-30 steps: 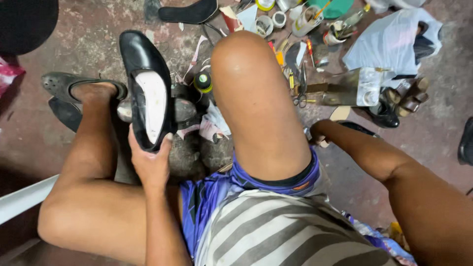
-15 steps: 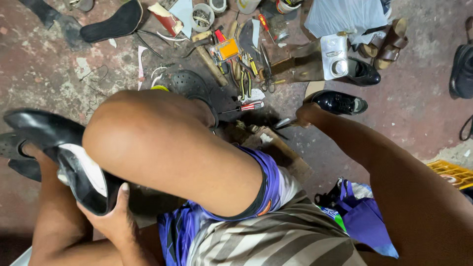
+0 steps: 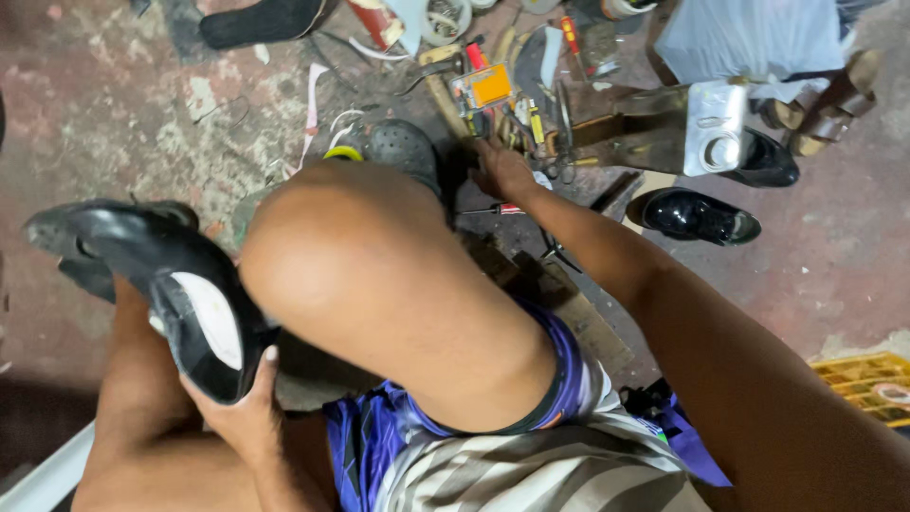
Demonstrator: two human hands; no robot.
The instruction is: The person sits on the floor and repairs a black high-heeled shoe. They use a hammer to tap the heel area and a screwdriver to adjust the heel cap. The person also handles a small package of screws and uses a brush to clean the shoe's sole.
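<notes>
My left hand (image 3: 242, 408) grips a black shoe with a white insole (image 3: 185, 303) by its heel end, low at the left beside my raised knee. The shoe's toe points up and left. My right hand (image 3: 502, 171) reaches forward over my knee and rests among a pile of small hand tools (image 3: 517, 104) on the floor. Its fingers are buried in the tools, so I cannot see whether they hold anything. A red-handled screwdriver (image 3: 488, 210) lies just under the wrist.
A glossy black shoe (image 3: 697, 216) lies right of my forearm, another black shoe (image 3: 763, 161) and a metal tin (image 3: 716, 137) behind it. A loose black sole (image 3: 261, 19) lies top left. A yellow crate (image 3: 867, 384) sits at the right edge, a white bag (image 3: 749, 38) top right.
My right hand has moved left from beside the glossy black shoe to the tool pile. My left hand has kept the black shoe, which sits a little higher in view.
</notes>
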